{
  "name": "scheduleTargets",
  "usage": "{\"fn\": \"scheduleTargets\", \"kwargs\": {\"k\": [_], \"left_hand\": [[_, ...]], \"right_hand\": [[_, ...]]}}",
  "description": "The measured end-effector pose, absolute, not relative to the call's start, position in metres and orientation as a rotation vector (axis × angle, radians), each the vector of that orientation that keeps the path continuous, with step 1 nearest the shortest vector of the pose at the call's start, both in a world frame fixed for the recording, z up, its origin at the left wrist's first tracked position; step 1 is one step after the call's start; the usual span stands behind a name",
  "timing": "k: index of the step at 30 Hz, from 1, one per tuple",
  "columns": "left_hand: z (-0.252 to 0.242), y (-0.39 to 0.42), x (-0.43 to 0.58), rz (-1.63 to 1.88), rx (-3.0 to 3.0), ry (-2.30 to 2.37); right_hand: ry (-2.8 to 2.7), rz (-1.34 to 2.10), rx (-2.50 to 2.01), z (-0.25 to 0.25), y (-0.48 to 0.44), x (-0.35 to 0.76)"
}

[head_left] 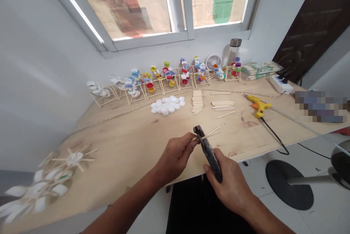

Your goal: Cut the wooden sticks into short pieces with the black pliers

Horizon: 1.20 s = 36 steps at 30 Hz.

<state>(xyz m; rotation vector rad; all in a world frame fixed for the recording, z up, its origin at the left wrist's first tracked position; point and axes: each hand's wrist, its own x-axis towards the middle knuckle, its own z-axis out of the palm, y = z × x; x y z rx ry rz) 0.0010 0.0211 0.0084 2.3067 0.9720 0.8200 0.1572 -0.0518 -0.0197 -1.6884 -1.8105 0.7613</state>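
My left hand (pixel 177 155) pinches thin wooden sticks (pixel 213 132) between thumb and fingers above the front of the table. My right hand (pixel 232 179) grips a black pliers-like hand tool (pixel 210 155), its exact kind unclear. The sticks cross the tool near its upper end and stick out on the right; whether its jaws are closed on them I cannot tell. Beyond my hands lie a pile of white bottle caps (pixel 167 105), a stack of short wooden sticks (pixel 197 101) and a looser group of longer sticks (pixel 222 105).
Along the wall stands a row of stick frames with colored bottle-cap wheels (pixel 169 75). Stick-and-cap wheels (pixel 74 159) lie at the left. A yellow glue gun (pixel 259 106) with its cord, a white power strip (pixel 281 84), a small fan (pixel 213 62) and a bottle (pixel 234 51) are on the right.
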Motion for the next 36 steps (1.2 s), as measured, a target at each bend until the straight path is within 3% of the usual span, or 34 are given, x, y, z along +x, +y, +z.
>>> {"fn": "scheduleTargets", "kwargs": {"k": [10,36], "left_hand": [[0.018,0.030,-0.004,0.644,2.084,0.903],[0.015,0.046,-0.005,0.612,2.100,0.897]], "right_hand": [[-1.824,0.762,-1.667,-0.022,-0.048,0.157],[-1.803,0.733,-1.715,-0.031,-0.034,0.152]]}}
